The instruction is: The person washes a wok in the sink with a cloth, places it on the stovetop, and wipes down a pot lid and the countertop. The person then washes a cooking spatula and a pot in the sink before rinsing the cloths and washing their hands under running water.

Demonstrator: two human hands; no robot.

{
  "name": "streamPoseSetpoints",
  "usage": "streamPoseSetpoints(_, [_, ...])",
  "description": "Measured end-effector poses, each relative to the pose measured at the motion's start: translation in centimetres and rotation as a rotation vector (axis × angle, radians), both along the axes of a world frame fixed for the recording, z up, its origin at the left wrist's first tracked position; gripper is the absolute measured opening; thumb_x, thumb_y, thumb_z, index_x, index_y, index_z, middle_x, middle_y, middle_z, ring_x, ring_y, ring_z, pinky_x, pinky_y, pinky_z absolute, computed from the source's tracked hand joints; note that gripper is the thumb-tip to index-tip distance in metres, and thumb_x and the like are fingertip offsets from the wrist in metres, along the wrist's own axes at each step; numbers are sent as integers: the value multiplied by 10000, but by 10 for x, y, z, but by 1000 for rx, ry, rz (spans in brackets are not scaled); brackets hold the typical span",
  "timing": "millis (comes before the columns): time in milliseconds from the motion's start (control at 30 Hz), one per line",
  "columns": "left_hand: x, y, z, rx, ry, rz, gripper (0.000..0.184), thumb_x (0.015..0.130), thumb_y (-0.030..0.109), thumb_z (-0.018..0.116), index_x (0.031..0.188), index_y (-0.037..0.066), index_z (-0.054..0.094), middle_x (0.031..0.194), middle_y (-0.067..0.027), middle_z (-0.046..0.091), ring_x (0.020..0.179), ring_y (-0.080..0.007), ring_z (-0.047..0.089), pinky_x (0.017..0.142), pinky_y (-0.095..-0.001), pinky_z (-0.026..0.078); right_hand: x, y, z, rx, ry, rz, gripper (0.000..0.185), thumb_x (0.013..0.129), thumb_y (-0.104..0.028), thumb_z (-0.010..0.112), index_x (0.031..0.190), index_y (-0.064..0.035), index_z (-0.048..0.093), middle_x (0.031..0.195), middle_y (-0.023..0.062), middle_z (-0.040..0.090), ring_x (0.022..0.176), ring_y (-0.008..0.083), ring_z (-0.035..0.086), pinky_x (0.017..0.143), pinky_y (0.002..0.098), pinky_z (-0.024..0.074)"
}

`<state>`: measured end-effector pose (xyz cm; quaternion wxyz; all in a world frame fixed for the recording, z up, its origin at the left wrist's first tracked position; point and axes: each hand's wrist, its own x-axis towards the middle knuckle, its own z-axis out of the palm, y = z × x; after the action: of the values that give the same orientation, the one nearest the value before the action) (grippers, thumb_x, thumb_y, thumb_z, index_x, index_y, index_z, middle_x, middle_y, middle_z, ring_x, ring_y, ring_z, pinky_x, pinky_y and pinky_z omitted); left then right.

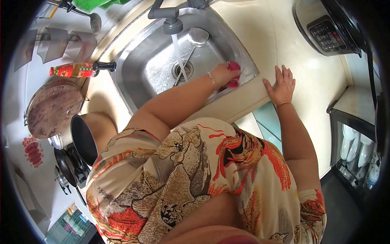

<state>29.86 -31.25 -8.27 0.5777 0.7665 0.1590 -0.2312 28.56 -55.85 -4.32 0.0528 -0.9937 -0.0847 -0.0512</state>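
Observation:
My left hand (224,76) is closed around a crumpled red cloth (233,81), pressed to the right inner wall of the stainless steel sink (146,38). Palm down with fingers spread, my right hand (281,88) rests on the cream countertop (260,49) to the right of the sink. Water runs from the grey faucet (172,25) into the basin. A metal ladle (198,37) lies in the sink, its round bowl near the back and its handle reaching across the drain (181,71).
On the left are a red-labelled sauce bottle (75,70) with a black pump, a round wooden board (55,107) and a dark pan (83,140). A black electric cooker (331,30) stands at the back right. Below it is a glass-fronted cabinet (355,148) with white dishes.

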Motion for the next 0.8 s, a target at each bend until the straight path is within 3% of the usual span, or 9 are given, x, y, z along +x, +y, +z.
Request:
streamPoseSetpoints(67, [-15, 32, 21, -37, 139, -391, 403, 761, 370, 662, 918, 2, 616, 776, -89, 640, 670, -152, 620, 592, -297, 506, 2, -1, 0, -4, -1, 0, 679, 726, -502, 603, 1270, -125, 452, 1341, 139, 368, 1261, 338, 283, 1003, 524, 213])
streamPoseSetpoints(133, [-29, 65, 40, 54, 250, -581, 399, 770, 415, 638, 881, 32, 637, 766, -77, 638, 625, -138, 598, 586, -280, 484, 0, -2, -5, -6, 19, -5, 681, 726, -504, 603, 1272, -127, 449, 1344, 137, 364, 1263, 338, 281, 1002, 526, 215])
streamPoseSetpoints(267, [-65, 145, 32, 296, 686, -748, 402, 766, 426, 645, 853, 34, 641, 732, -64, 630, 577, -123, 578, 538, -274, 466, 0, -3, -7, 6, -17, 17, 676, 728, -504, 602, 1272, -132, 451, 1350, 132, 361, 1269, 338, 274, 1002, 538, 214])
streamPoseSetpoints(400, [-90, 177, -3, 519, 501, -808, 368, 762, 383, 664, 863, 33, 615, 729, -71, 620, 594, -141, 593, 533, -295, 484, 1, -2, -5, 9, -14, 8, 661, 731, -499, 601, 1262, -129, 463, 1352, 127, 363, 1273, 332, 272, 1003, 543, 215])
streamPoseSetpoints(467, [-74, 167, -1, -176, 576, -94, 300, 770, 307, 664, 880, 40, 581, 754, -82, 611, 660, -160, 610, 537, -318, 496, 0, -1, -5, 13, -9, 7, 656, 734, -497, 599, 1258, -127, 465, 1352, 126, 363, 1274, 331, 272, 1003, 542, 216])
streamPoseSetpoints(533, [-49, 163, -17, -469, 357, 181, 243, 780, 236, 645, 912, 56, 550, 765, -78, 600, 681, -169, 605, 514, -312, 486, 0, 1, -3, 18, -12, 10, 650, 736, -494, 598, 1255, -126, 467, 1352, 125, 364, 1275, 330, 272, 1003, 542, 217])
streamPoseSetpoints(567, [-38, 156, -21, -471, 347, 189, 243, 780, 236, 645, 912, 56, 550, 765, -78, 600, 681, -169, 605, 514, -312, 486, 0, 1, -2, 12, -5, 3, 646, 738, -491, 597, 1254, -125, 468, 1351, 124, 364, 1274, 329, 273, 1003, 542, 217])
streamPoseSetpoints(633, [-15, 141, -27, -687, 196, 626, 235, 770, 179, 643, 954, 72, 543, 736, -57, 584, 635, -168, 582, 465, -292, 462, 0, 3, -1, 9, -10, 4, 642, 740, -489, 597, 1253, -124, 469, 1351, 123, 364, 1274, 328, 274, 1004, 541, 216])
streamPoseSetpoints(800, [6, 127, -37, -565, 289, 644, 178, 827, 322, 591, 817, 153, 536, 632, -25, 530, 442, -120, 435, 355, -243, 312, 0, 2, -1, 50, -10, 6, 636, 741, -473, 606, 1254, -122, 469, 1348, 122, 366, 1275, 326, 273, 1006, 541, 214])
